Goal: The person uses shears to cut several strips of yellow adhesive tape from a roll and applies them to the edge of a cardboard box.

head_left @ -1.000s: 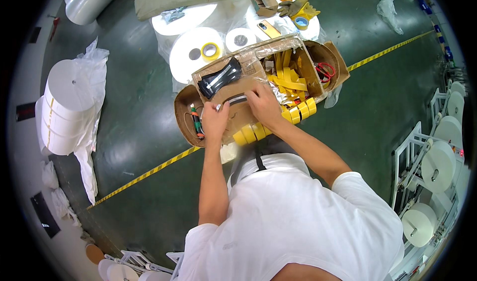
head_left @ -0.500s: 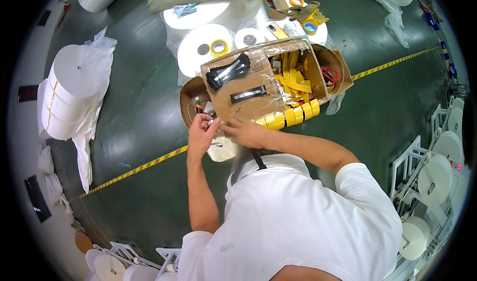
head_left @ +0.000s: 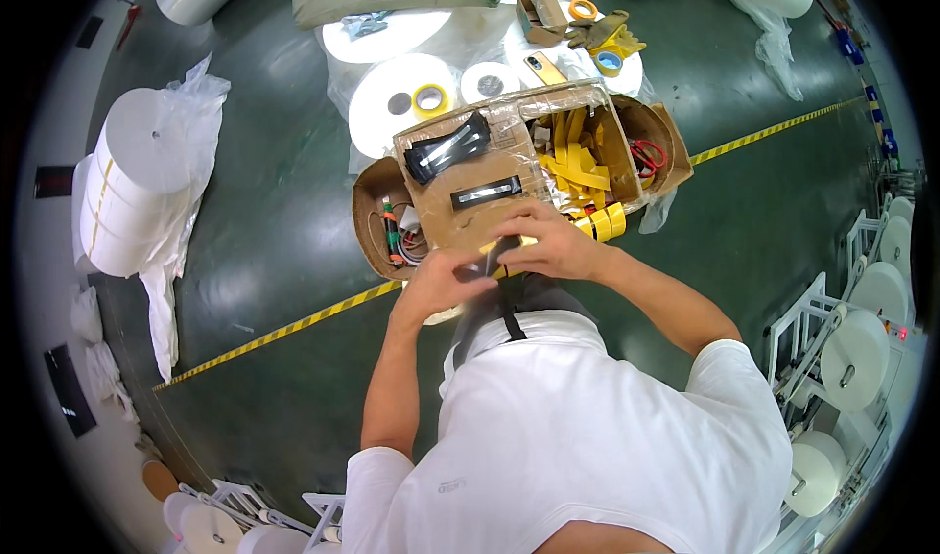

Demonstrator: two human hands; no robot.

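Observation:
My left hand [head_left: 441,285] is at the near edge of the cardboard box [head_left: 460,223], its fingertips smeared by motion. Facing it, my right hand [head_left: 553,245] curls its fingers and thumb around a small dark strip [head_left: 505,248], blurred between both hands. On the box top lie a stack of black strips [head_left: 447,148] and a single black strip [head_left: 487,192] with a pale middle. Cut yellow tape pieces [head_left: 609,223] line the near edge beside my right forearm. More yellow strips [head_left: 573,167] fill the open compartment at the right.
A left side bin [head_left: 366,211] holds a green-and-black tool [head_left: 392,233] and cable. Red-handled scissors [head_left: 646,157] stand in the right bin [head_left: 676,143]. Behind are white rolls [head_left: 367,113], a tape roll [head_left: 431,100], a phone [head_left: 545,67] and gloves [head_left: 607,35].
My left hand has moved right and nearer to me, uncovering the tool in the left bin. My right hand has shifted right, over part of the yellow tape row. A dark strip now shows between them.

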